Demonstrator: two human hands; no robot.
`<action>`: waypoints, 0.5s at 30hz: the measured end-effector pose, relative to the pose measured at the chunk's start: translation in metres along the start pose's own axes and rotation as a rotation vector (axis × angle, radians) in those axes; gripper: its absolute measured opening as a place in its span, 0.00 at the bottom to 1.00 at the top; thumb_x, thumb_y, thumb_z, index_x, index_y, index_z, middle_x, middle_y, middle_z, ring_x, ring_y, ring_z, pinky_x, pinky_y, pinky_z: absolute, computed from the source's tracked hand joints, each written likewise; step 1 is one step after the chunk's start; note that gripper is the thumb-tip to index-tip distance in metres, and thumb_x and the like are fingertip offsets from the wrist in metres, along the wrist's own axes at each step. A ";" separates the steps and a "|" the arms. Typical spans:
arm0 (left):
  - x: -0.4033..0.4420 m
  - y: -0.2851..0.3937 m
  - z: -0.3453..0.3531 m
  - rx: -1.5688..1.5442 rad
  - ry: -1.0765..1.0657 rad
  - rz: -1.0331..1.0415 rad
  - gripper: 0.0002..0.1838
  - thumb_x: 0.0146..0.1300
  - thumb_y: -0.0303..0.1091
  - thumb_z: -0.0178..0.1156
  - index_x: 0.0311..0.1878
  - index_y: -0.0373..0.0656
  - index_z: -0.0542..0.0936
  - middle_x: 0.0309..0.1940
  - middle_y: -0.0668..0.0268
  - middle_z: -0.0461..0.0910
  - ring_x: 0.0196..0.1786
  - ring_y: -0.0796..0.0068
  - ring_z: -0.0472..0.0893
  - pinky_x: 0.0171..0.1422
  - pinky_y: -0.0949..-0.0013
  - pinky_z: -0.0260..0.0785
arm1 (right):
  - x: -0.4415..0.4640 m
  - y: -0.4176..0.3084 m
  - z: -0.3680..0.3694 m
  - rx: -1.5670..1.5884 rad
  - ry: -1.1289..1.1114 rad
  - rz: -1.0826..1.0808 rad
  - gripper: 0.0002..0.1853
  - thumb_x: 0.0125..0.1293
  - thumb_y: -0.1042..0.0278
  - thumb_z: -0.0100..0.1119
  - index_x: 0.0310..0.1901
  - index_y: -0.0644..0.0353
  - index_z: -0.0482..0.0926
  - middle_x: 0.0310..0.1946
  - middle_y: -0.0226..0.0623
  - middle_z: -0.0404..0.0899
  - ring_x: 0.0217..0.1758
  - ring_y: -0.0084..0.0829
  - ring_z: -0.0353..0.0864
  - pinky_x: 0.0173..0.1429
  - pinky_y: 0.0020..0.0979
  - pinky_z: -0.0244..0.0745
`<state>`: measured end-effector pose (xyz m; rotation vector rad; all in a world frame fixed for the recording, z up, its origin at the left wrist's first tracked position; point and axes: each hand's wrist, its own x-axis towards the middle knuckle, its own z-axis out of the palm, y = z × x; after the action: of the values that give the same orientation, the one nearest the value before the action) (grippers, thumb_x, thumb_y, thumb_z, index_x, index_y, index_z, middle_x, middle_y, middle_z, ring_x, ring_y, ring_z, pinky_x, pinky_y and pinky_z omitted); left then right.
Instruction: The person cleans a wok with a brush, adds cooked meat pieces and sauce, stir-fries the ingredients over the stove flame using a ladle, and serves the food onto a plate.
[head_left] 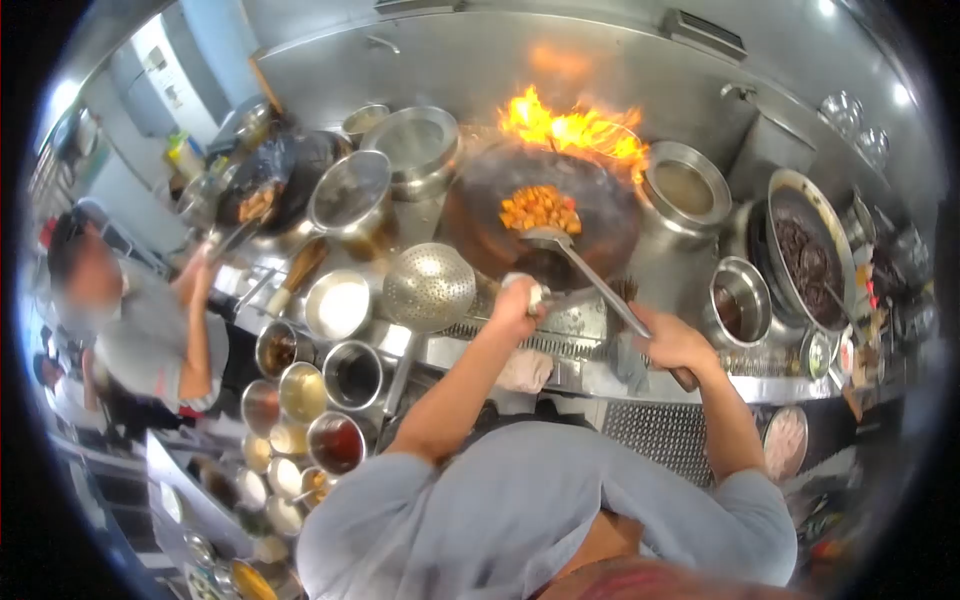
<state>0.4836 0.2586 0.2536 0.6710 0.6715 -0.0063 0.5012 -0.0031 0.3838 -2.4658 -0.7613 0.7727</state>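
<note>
A dark wok (468,215) sits on the burner in front of me with orange-brown chunks of food (538,208) in it. Tall flames (572,128) rise along its far edge. My left hand (515,308) is closed at the wok's near rim, with a scrap of white cloth showing by the fingers; the grip itself is partly hidden. In my right hand (677,342) is the handle of a long metal ladle (603,287). The ladle's bowl touches the near side of the food.
A perforated strainer (430,287) lies left of the wok, beside a lidded pot (350,192) and several seasoning containers (303,392). To the right stand a round metal pot (686,185) and a pan of dark food (803,255). A co-worker (150,320) handles another wok at left.
</note>
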 end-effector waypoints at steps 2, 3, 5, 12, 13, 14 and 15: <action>-0.008 0.002 0.003 -0.020 0.037 -0.047 0.07 0.61 0.33 0.52 0.42 0.46 0.71 0.31 0.59 0.76 0.30 0.61 0.78 0.17 0.75 0.62 | 0.019 0.007 0.003 -0.017 -0.029 -0.067 0.33 0.60 0.67 0.51 0.68 0.64 0.59 0.54 0.57 0.75 0.54 0.50 0.78 0.58 0.43 0.71; -0.001 0.004 -0.002 -0.024 0.057 -0.049 0.07 0.61 0.33 0.52 0.42 0.46 0.71 0.31 0.59 0.76 0.30 0.61 0.78 0.17 0.75 0.62 | 0.036 0.008 0.006 -0.090 0.011 -0.107 0.31 0.59 0.67 0.52 0.66 0.62 0.62 0.50 0.58 0.76 0.50 0.53 0.78 0.55 0.44 0.72; 0.018 0.002 -0.012 -0.052 -0.047 -0.064 0.07 0.60 0.32 0.53 0.40 0.44 0.72 0.31 0.61 0.76 0.31 0.65 0.78 0.21 0.72 0.65 | 0.074 0.006 0.006 -0.170 0.058 -0.105 0.31 0.58 0.66 0.52 0.65 0.62 0.62 0.45 0.60 0.78 0.47 0.57 0.78 0.51 0.45 0.74; -0.051 -0.046 -0.034 0.056 0.134 0.066 0.11 0.59 0.28 0.53 0.45 0.45 0.75 0.36 0.64 0.78 0.34 0.69 0.79 0.25 0.65 0.69 | 0.043 -0.035 -0.008 -0.118 0.199 -0.046 0.32 0.59 0.66 0.53 0.66 0.64 0.61 0.35 0.59 0.80 0.39 0.50 0.81 0.46 0.43 0.74; -0.054 -0.038 -0.026 0.041 0.148 0.038 0.10 0.58 0.28 0.53 0.45 0.45 0.75 0.36 0.64 0.78 0.33 0.69 0.79 0.24 0.66 0.68 | 0.031 -0.038 -0.012 -0.016 0.158 -0.069 0.32 0.59 0.66 0.53 0.66 0.65 0.62 0.33 0.57 0.80 0.34 0.46 0.82 0.42 0.40 0.75; -0.017 -0.047 -0.043 0.228 0.020 0.307 0.09 0.59 0.28 0.53 0.44 0.45 0.74 0.35 0.64 0.78 0.32 0.69 0.78 0.24 0.67 0.67 | 0.022 -0.045 -0.020 0.050 0.072 -0.022 0.32 0.58 0.66 0.54 0.66 0.63 0.63 0.31 0.49 0.80 0.24 0.34 0.79 0.33 0.34 0.75; 0.002 -0.039 -0.042 0.209 -0.006 0.311 0.08 0.60 0.29 0.53 0.43 0.45 0.74 0.34 0.64 0.77 0.31 0.70 0.77 0.23 0.68 0.66 | 0.017 -0.042 -0.020 0.051 0.057 -0.020 0.32 0.58 0.66 0.54 0.66 0.63 0.63 0.31 0.49 0.80 0.24 0.34 0.79 0.33 0.34 0.75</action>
<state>0.4532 0.2524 0.2059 0.9716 0.5596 0.2117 0.5102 0.0346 0.4157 -2.4200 -0.7353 0.7034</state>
